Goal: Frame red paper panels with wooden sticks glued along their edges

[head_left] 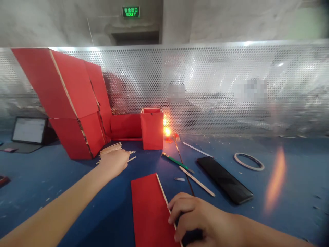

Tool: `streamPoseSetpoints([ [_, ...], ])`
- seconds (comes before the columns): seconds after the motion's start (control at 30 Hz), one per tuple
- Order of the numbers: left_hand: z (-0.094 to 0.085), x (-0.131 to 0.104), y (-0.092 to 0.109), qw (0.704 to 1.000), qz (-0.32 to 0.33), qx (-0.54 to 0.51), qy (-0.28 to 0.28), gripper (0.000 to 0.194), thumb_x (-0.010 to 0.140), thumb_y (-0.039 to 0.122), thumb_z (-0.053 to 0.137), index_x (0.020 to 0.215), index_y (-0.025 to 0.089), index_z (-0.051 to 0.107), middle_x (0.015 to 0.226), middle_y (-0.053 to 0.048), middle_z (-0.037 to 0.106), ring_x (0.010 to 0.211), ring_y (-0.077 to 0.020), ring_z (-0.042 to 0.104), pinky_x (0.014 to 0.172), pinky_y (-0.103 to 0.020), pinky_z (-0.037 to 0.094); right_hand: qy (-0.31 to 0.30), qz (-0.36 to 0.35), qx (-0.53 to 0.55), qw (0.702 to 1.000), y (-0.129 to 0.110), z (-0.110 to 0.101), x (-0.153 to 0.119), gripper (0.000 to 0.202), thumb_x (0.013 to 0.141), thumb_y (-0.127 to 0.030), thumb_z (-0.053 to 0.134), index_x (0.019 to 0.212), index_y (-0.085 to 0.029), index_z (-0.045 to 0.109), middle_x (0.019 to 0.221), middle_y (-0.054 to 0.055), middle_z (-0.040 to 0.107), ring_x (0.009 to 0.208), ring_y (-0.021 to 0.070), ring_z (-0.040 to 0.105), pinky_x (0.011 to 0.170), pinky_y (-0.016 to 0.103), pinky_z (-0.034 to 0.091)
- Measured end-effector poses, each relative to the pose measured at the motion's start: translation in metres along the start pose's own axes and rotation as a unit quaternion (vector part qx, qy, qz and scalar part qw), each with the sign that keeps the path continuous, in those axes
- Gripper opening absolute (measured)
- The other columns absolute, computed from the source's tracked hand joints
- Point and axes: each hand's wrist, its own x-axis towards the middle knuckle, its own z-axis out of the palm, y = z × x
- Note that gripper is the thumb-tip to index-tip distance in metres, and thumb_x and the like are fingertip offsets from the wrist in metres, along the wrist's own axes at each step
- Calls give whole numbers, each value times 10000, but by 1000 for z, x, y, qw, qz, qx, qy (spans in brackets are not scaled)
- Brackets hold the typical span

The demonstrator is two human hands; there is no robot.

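Note:
A pile of thin wooden sticks lies on the blue table beside a tall red box. My left hand is closed over the pile, and a few stick ends poke out past the curled fingers. In front of me lies a red card panel with a thin wooden strip along its right edge. My right hand grips that edge, fingertips on the strip; its thumb side is partly cut off by the frame.
Behind stand the tall red box, a red cylinder and a small red open box. Beside a bright flame lie a green-handled knife, a flat wooden stick, a black phone and a tape roll. A tablet stands left.

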Motion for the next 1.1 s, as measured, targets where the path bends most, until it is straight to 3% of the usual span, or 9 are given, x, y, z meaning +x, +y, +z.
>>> streamPoseSetpoints([
  [0.17,11,-37,20,996,27,-24,76,319,1025,268,364,1029,182,672,1135,-129,712,1094,-275,639,984,-447,486,9,9,7,1000,-5,-1,1,208,907,-394,649,906,-218,759,1040,112,723,1109,229,632,988,361,492],
  [0.23,21,-55,35,993,86,-52,55,308,994,432,440,1089,267,682,1219,-50,717,1141,-242,638,1005,-371,503,9,9,5,1000,-7,-2,2,262,945,-434,593,885,-230,745,1021,111,727,1105,229,632,987,360,491],
  [0.33,42,-71,55,977,178,-120,5,689,866,710,491,1370,248,572,1516,-98,526,1375,-349,484,1156,-506,384,23,10,-10,1000,-6,0,1,291,968,-434,559,832,-231,716,975,92,718,1029,209,646,934,323,503],
  [0.43,60,-73,64,965,210,-152,-37,844,818,777,487,1414,183,540,1569,-133,428,1420,-372,426,1190,-517,335,62,26,-83,994,-1,6,-1,238,946,-354,600,768,-217,678,851,58,694,854,181,640,790,281,513],
  [0.53,68,-71,63,965,198,-168,-27,729,873,695,484,1388,187,569,1523,-134,498,1384,-342,485,1177,-477,373,102,122,-220,963,1,10,-4,82,882,-225,614,813,-212,658,796,46,681,758,192,620,709,298,505],
  [0.7,59,-71,57,957,241,-155,-54,737,812,606,643,1428,221,523,1575,-140,393,1434,-378,400,1169,-543,353,76,223,-360,903,12,12,-12,424,636,-149,626,1057,-196,637,1022,105,721,897,279,682,801,373,553],
  [0.8,51,-71,52,937,301,-150,-94,817,747,516,754,1476,300,453,1604,-127,271,1464,-419,295,1152,-637,295,37,238,-382,892,24,16,-19,450,534,-67,542,943,-222,646,826,45,726,665,215,686,593,290,530],
  [0.93,39,-75,55,908,358,-193,-103,687,814,381,738,1446,401,469,1563,-62,365,1436,-397,357,1139,-670,254,55,257,-455,851,17,24,-23,393,611,15,508,912,-197,646,779,68,713,655,244,685,567,327,487],
  [1.1,20,-90,77,951,245,-149,-114,639,850,474,675,1430,253,521,1542,-116,418,1410,-417,405,1111,-659,340,11,219,-508,833,-5,21,-21,385,650,40,531,941,-186,644,849,69,714,683,229,674,603,324,483],
])
